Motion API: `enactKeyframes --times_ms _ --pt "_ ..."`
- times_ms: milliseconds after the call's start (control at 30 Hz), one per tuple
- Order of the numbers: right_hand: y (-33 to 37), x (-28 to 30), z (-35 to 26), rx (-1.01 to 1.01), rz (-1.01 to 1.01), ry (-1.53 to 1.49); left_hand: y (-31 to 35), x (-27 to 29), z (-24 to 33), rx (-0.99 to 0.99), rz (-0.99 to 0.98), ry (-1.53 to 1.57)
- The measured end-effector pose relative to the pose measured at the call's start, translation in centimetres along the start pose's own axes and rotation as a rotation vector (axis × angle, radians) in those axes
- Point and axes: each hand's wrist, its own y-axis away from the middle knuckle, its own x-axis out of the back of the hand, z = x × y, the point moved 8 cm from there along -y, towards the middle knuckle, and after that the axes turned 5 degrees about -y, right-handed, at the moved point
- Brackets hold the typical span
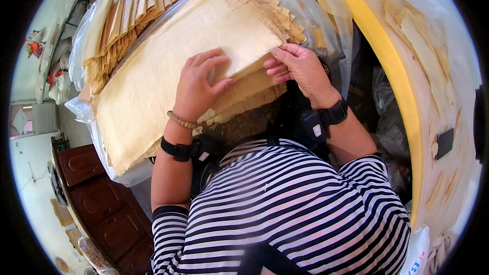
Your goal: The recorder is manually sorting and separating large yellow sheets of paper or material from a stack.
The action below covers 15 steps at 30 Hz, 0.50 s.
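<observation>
A large stack of thin cream-coloured sheets (178, 66), brittle and rough at the edges, lies slantwise in front of me. My left hand (201, 81) rests on the top sheet near its close edge, fingers spread and slightly bent, with nothing gripped. At the stack's right corner, my right hand (298, 69) pinches the top sheet's corner between thumb and forefinger, its other fingers curled below. Under that edge, lower sheets (247, 91) show, darker and ragged. How many layers the right fingers hold cannot be seen.
Folded strips of similar sheets (125, 15) fan out at the far left on clear plastic (76, 71). To the right runs a yellow-edged table (387, 51) bearing loose sheet pieces (417, 46) and a dark flat rectangular object (444, 143). Dark brown wooden furniture (102, 198) stands at lower left.
</observation>
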Motion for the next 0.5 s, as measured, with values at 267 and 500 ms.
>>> enactKeyframes --times_ms 267,500 --pt "-0.7 -2.0 -2.2 0.075 -0.053 -0.025 -0.1 0.7 0.4 -0.029 0.038 0.008" --pt "-1.2 -1.8 -2.5 0.203 0.0 0.119 -1.6 0.4 1.9 -0.013 0.187 -0.004"
